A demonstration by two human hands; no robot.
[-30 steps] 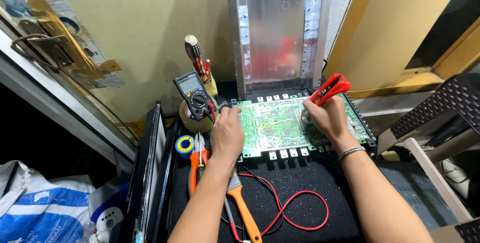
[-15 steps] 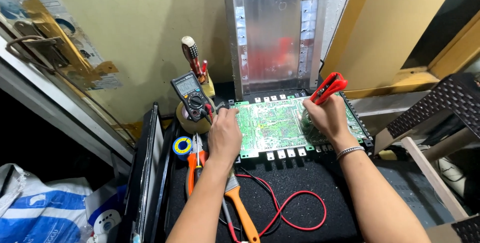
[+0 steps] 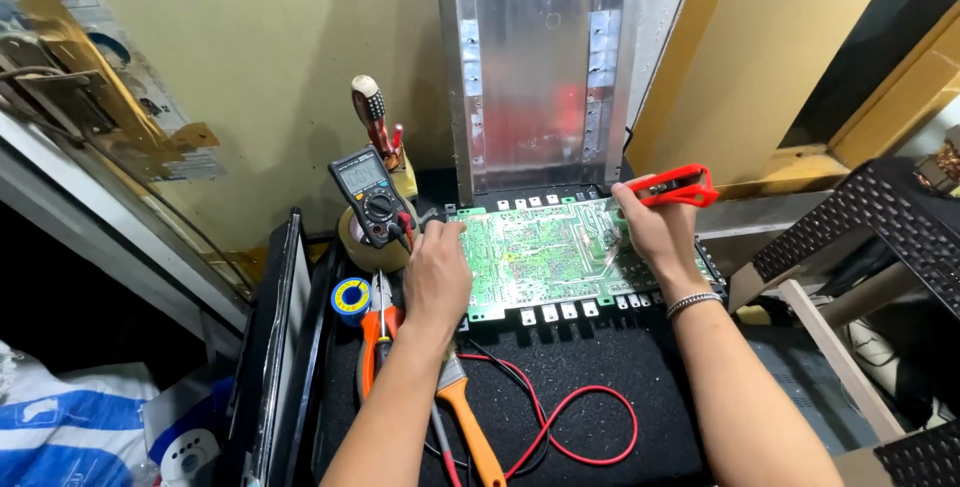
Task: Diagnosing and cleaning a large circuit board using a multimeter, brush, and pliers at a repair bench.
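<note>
View shifted closer, hands (image 3: pixel 437 272) unmoved on green circuit board (image 3: pixel 545 252), red tool (image 3: pixel 675 187) gripped.

A dark multimeter (image 3: pixel 366 193) with a small pale grey rectangular screen (image 3: pixel 357 176) stood just up-left of the left hand (image 3: pixel 437 277). Far to that hand's left, faded paper labels (image 3: pixel 60 7) hung on the wall, and a blue-and-white package (image 3: pixel 75 432) lay low at the left.

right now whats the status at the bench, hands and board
Left hand resting on the green circuit board at its left edge. Right hand on the board's right side, gripping a red tool. Multimeter just left of the board.
</note>
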